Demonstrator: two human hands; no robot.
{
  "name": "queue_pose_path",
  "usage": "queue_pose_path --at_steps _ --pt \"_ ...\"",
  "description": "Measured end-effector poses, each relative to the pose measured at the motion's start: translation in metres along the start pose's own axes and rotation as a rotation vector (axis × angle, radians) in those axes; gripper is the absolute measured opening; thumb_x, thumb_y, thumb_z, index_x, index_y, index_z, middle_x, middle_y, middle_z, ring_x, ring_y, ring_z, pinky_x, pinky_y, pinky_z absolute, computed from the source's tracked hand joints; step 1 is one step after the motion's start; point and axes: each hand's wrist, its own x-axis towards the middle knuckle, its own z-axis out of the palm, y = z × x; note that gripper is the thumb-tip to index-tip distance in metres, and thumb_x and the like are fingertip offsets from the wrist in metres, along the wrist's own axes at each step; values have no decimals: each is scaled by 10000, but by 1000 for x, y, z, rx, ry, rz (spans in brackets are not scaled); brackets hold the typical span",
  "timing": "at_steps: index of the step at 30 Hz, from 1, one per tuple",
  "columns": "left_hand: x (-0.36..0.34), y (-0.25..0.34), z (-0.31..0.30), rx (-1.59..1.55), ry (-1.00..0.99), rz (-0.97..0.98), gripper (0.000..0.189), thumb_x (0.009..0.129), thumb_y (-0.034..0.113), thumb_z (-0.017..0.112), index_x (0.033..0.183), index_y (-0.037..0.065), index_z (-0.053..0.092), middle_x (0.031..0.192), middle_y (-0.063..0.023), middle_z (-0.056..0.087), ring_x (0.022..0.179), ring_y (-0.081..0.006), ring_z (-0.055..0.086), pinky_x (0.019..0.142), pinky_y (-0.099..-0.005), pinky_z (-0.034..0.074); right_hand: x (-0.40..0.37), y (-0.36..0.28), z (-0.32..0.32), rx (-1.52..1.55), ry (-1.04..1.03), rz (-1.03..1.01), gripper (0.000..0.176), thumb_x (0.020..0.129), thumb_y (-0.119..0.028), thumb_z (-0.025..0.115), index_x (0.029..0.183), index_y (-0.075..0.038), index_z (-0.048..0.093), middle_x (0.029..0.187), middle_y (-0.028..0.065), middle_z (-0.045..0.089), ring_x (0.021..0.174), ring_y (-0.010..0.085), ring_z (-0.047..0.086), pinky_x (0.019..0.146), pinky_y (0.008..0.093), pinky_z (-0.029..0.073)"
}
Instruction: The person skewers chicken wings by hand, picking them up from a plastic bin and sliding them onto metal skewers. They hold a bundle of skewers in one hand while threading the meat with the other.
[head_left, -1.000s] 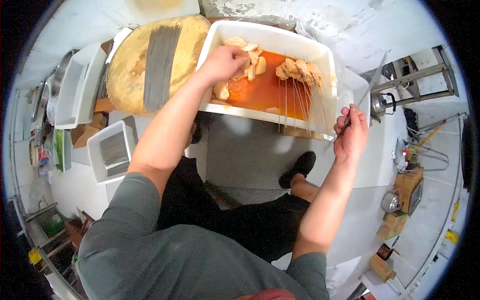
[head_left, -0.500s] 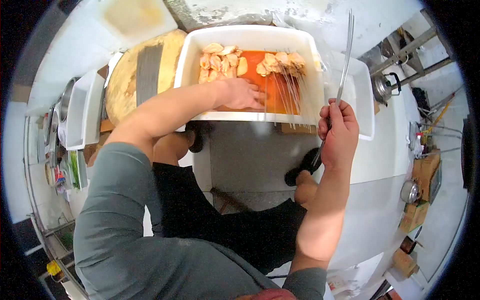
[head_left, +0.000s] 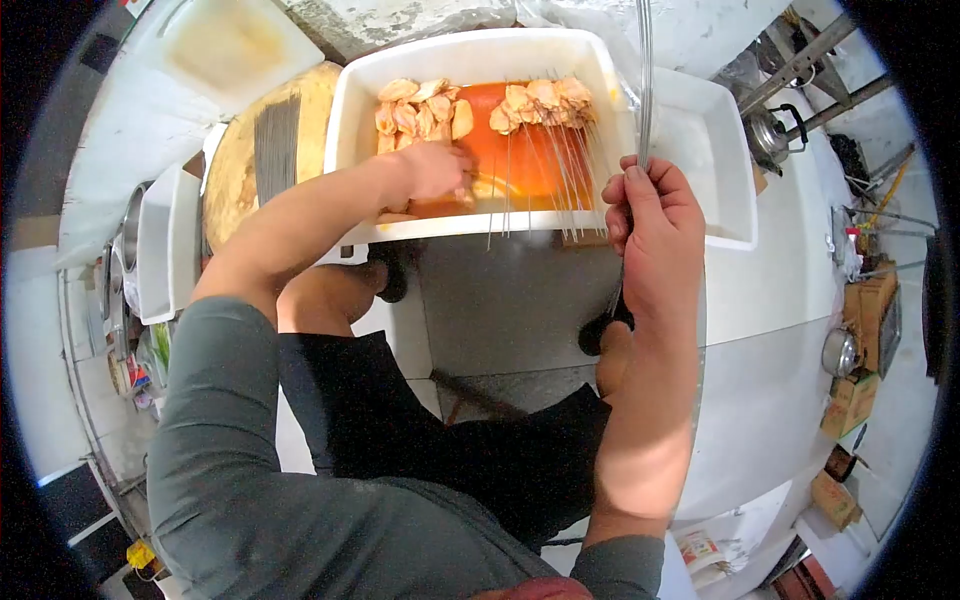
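Note:
A white plastic bin (head_left: 480,45) holds orange-red liquid (head_left: 482,97). Loose chicken pieces (head_left: 425,103) are heaped at its left, and skewered chicken pieces (head_left: 545,100) lie at the right with thin metal skewers reaching over the near rim. My left hand (head_left: 437,172) is inside the bin by the loose pieces; its fingers are bent downward and smeared by motion, so I cannot make out whether they grip anything. Beside the bin's right end, my right hand (head_left: 655,205) is closed around a bundle of long metal skewers (head_left: 644,90), held upright.
Left of the bin, a round wooden chopping board (head_left: 228,185) bears a dense row of metal skewers (head_left: 277,150). A white tub (head_left: 705,150) stands at the right, with a kettle (head_left: 765,145) beyond it. Another white tub (head_left: 170,235) is at far left.
My left hand has moved left from the middle of the liquid toward the loose chicken, its fingers no longer outstretched. The right hand still grips the skewers, now more upright. The view shifted slightly.

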Motion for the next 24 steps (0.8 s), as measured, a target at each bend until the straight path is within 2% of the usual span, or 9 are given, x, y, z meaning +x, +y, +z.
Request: queue_pose_path --at_steps 4,5,8,9,13,16,19,21,24 --pt "-28 2 -15 -423 54 -402 219 851 167 571 995 11 625 1007 -168 643 983 -360 596 852 -428 474 -6 2 5 -35 11 -5 141 936 -156 535 964 -22 564 714 -2 559 527 45 437 453 200 344" --pt "-37 -1 -2 -544 250 -445 280 897 234 572 1014 -18 608 973 -199 645 902 -349 619 805 -421 478 -7 4 6 -44 2 -11 145 935 -157 536 965 -20 571 714 -3 560 529 45 438 455 201 346" --pt "-60 9 -15 -951 391 -782 333 907 278 586 1065 -15 597 958 -193 647 861 -289 625 780 -399 486 -9 10 9 -160 -25 11 151 929 -146 532 979 -16 589 718 -4 563 534 46 441 462 202 352" --pt "-65 8 -9 -923 468 -818 348 916 284 591 1098 -12 594 930 -143 653 825 -213 621 748 -356 501 -11 13 11 -217 -35 24 154 926 -141 530 985 -14 595 719 -4 565 536 46 442 464 202 353" --pt "-80 22 -25 -1804 725 -807 306 953 241 545 1122 -13 575 987 -72 642 833 -147 622 730 -261 522 -22 26 22 -228 -130 35 160 899 -116 534 1006 -13 593 716 2 588 552 51 472 476 216 375" --pt "-84 29 -31 -2029 942 -729 256 960 220 527 1083 1 578 989 -67 642 856 -139 629 738 -251 527 -27 41 28 -330 -189 39 164 879 -112 538 999 -8 581 729 17 607 553 61 484 485 221 389" --pt "-81 31 -32 -2034 1071 -692 281 950 217 543 1128 0 568 1016 -76 635 865 -160 629 731 -262 543 -32 52 32 -376 -212 76 177 868 -120 541 986 8 564 738 47 630 624 108 555 586 256 455" --pt "-78 28 -30 -2076 1114 -640 277 945 215 552 1130 9 570 1020 -73 634 875 -159 624 735 -265 541 -32 60 33 -473 -218 74 183 871 -130 541 972 21 557 756 86 647 710 158 610 682 300 487" --pt "-77 21 -33 -2131 1154 -583 241 943 214 554 1103 36 582 986 -47 636 828 -131 591 692 -253 500 -31 65 35 -568 -228 53 183 870 -130 540 963 27 552 769 110 652 723 179 620 693 312 488"
